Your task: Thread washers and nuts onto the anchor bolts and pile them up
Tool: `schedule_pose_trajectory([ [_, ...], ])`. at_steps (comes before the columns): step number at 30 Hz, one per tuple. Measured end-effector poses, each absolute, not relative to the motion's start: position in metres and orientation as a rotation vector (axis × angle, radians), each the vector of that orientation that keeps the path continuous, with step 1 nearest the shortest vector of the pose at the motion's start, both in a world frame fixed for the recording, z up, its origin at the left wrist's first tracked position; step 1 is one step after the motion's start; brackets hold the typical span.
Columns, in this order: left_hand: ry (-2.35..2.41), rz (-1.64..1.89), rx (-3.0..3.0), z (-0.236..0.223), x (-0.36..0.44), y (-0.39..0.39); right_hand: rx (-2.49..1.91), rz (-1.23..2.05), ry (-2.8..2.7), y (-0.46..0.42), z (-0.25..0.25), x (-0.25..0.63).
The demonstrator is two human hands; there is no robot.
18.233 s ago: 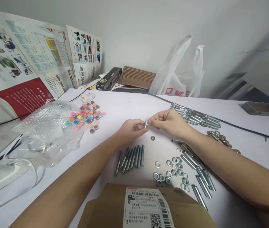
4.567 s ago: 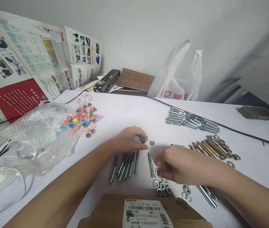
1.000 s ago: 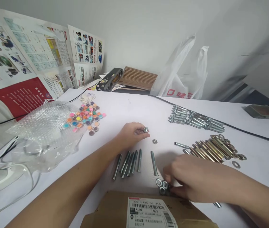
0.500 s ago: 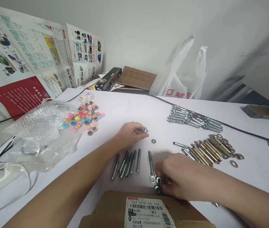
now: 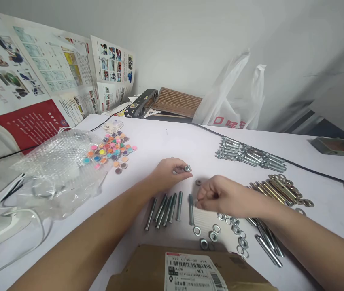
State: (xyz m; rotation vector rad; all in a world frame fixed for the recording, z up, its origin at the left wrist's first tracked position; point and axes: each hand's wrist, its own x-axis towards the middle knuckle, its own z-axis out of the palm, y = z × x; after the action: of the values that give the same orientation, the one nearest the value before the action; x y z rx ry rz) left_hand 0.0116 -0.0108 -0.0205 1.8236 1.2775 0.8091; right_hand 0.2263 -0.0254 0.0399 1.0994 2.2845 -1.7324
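My left hand (image 5: 170, 174) is closed round a metal bolt (image 5: 187, 168), whose end pokes out between thumb and forefinger. My right hand (image 5: 222, 196) hovers to the right, its thumb and fingers pinched together. A small silvery bit shows at those fingertips, too hidden to name. Between the hands lies a loose nut (image 5: 198, 182). Below the right fingertips a single bolt (image 5: 191, 210) lies on the table, with a washer (image 5: 196, 230) at its lower end. Several more bolts (image 5: 166, 208) lie side by side nearer my left forearm.
Loose nuts and washers (image 5: 213, 236) are scattered behind the cardboard box (image 5: 147, 262). Metal rods (image 5: 268, 250) and brass-coloured sleeves (image 5: 277, 192) lie to the right. Assembled bolts (image 5: 247, 153) sit along a black cable. Coloured discs (image 5: 111, 149) and bubble wrap (image 5: 59, 157) are left.
My right hand has risen from the nuts and washers near the box and moved up and forward, close to the loose nut. My left hand still holds the bolt in nearly the same place.
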Motion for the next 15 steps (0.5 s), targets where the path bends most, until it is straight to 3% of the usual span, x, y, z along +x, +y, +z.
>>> schedule_pose_trajectory([
  [5,1.239,0.827,1.887,-0.018,0.012,-0.012,1.535,-2.164,2.200,-0.007,0.043,0.218],
  [15,1.225,0.805,1.952,-0.018,0.010,-0.012,1.652,-2.357,2.088,-0.002,0.033,0.201],
])
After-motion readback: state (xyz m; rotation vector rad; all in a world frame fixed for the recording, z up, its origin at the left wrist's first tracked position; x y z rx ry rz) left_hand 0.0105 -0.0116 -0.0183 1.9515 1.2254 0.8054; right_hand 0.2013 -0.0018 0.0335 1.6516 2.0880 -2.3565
